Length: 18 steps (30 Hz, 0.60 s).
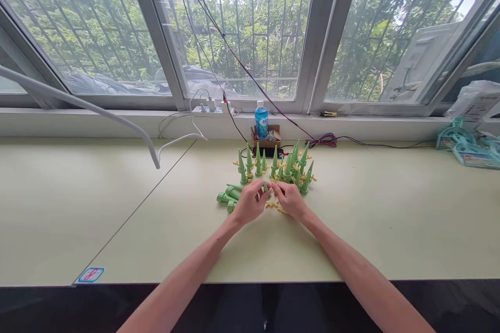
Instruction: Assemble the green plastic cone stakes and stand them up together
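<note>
Left hand pinched a green conical plastic spike over the pale-yellow worktop, right hand just beside, grip unclear; upright green spikes with yellow fittings looked done, lying green spikes and loose yellow pieces apparently pending.

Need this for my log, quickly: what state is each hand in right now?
Left hand: closed, holding a green cone.
Right hand: closed in a pinch beside the cone; whether it holds anything cannot be told.

Matt green plastic spikes, small yellow plastic pieces, smooth surface with soft sheen, glossy plastic bottle, matt cardboard box, clear glass panes
</note>
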Tool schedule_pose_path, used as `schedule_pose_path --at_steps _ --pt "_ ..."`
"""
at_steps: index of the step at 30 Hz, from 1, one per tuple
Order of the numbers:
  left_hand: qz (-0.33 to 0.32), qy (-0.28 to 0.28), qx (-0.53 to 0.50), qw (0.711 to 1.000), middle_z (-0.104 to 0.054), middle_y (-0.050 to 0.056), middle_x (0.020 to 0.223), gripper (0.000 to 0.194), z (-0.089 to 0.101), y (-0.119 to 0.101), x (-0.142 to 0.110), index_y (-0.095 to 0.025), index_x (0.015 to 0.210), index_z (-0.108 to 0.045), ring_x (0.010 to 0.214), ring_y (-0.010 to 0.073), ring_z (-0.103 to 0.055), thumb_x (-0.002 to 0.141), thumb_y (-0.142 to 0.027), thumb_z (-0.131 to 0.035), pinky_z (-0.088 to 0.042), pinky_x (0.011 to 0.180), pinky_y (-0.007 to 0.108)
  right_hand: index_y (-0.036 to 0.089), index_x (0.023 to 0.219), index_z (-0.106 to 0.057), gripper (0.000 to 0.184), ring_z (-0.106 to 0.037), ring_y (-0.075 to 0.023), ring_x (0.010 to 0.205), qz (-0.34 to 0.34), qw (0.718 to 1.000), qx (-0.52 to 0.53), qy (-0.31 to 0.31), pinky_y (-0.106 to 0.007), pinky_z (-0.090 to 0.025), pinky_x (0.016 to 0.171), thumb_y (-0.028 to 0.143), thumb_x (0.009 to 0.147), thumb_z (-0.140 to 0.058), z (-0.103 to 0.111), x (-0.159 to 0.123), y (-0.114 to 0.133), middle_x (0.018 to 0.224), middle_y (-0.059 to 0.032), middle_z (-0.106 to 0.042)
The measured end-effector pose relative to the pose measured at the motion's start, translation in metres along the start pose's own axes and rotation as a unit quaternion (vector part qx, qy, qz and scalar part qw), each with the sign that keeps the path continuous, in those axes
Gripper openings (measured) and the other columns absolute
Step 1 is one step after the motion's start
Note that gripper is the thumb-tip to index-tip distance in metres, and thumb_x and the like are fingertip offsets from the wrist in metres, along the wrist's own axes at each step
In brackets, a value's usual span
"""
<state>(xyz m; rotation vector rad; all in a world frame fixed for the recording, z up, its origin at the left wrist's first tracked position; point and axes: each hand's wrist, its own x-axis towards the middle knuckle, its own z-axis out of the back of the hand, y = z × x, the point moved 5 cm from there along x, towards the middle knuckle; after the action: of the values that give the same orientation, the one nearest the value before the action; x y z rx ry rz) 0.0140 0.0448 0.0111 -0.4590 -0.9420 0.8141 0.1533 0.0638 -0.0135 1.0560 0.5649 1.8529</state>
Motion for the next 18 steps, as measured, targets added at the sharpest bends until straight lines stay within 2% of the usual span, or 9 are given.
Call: schedule_pose_path --at_steps 6,10,18 --pt "0.006 0.001 0.003 1.0 -0.062 0.003 0.086 0.009 -0.0012 0.0018 0.0002 -0.018 0.086 -0.059 0.057 0.0082 -0.051 0.089 -0.026 -0.056 -0.046 0.051 0.021 0.018 0.057 -0.041 0.053 -0.038 -0.0114 0.05 0.005 1.0 -0.006 0.01 -0.026 -0.027 0.052 0.051 0.098 -0.03 -0.0017 0.0 -0.0014 0.052 0.0012 -0.043" --pt "0.007 -0.005 0.012 1.0 -0.063 0.002 0.084 0.01 -0.0007 0.0041 0.0009 -0.017 0.083 -0.059 0.056 0.0082 -0.05 0.088 -0.026 -0.057 -0.045 0.052 0.021 0.018 0.059 -0.044 0.053 -0.041 -0.0119 0.051 0.004 1.0 0.0 0.015 -0.025 -0.03 0.053 0.051 0.098 -0.031 -0.0026 -0.0003 -0.0015 0.053 0.0006 -0.046" --pt "0.009 -0.033 0.026 0.999 -0.061 0.002 0.079 0.012 0.0049 0.0098 0.0023 -0.018 0.082 -0.058 0.056 0.0088 -0.048 0.09 -0.025 -0.054 -0.043 0.052 0.021 0.018 0.083 -0.053 0.029 -0.048 -0.0123 0.056 0.012 0.999 0.052 0.007 -0.024 -0.037 0.056 0.04 0.096 -0.04 0.0003 -0.0012 0.0059 0.068 0.0 -0.056"
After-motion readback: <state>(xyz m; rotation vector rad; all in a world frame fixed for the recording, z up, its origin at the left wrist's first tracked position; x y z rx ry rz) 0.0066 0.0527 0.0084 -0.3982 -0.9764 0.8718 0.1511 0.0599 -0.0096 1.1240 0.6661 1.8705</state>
